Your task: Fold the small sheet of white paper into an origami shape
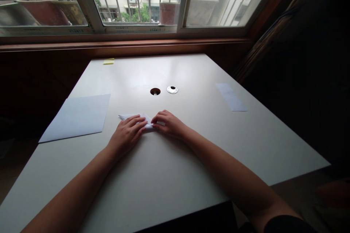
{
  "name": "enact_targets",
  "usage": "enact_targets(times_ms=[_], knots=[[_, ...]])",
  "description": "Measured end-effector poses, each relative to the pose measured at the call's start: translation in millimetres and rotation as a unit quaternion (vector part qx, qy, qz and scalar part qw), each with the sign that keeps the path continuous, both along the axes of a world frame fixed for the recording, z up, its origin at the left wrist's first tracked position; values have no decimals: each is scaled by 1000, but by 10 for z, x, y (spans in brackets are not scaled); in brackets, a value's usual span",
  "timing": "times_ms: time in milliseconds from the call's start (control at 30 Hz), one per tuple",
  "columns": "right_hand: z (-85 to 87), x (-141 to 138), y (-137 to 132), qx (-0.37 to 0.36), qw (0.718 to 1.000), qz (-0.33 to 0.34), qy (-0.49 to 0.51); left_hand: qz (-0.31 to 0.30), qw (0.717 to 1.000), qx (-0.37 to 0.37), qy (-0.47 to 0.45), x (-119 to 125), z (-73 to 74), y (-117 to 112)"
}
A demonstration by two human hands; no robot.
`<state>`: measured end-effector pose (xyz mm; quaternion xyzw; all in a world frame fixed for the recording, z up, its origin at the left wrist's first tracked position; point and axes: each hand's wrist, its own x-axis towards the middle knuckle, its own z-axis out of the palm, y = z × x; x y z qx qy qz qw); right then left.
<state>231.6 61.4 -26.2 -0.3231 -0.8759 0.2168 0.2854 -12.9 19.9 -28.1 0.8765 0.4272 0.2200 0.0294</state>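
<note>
- Folded paper (148, 119): on the desk (175, 174), mid-span, under both hands, near side of the cable hole (155, 91).
- Left hand (128, 130): fingers extended flat over it, no pinch visible.
- Right hand (170, 123): thumb and fingers look closed on its right edge.
- Handling, my read: near weightless, slides easily; layered folds stiffer than single sheet, creases permanently, tears if yanked.
- Best hold: flat press mid-body, light pinch on folded edge.

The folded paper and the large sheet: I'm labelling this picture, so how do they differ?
The folded paper has a pointed left end; the large sheet lies broad and flat. The left hand and right hand touch the folded paper, not the large sheet. Both are pale and on the table.
</note>
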Motion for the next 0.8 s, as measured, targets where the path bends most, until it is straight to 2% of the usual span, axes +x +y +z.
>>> enact_targets(times_ms=[100,233,400,633,800], knots=[[-1,10,0,1,1000,-4,14,13,999,11,44,14,5,-19],[-18,34,-1,17,999,-6,31,20,998,25,56,31,21,-40],[-48,50,10,77,995,54,36,24,998,25,50,36,17,-44],[-41,60,2,140,987,80,-21,14,1000,-5,-15,2,-16,-2],[-21,53,-13,160,983,72,-60,49,994,-39,-87,-20,20,4]])
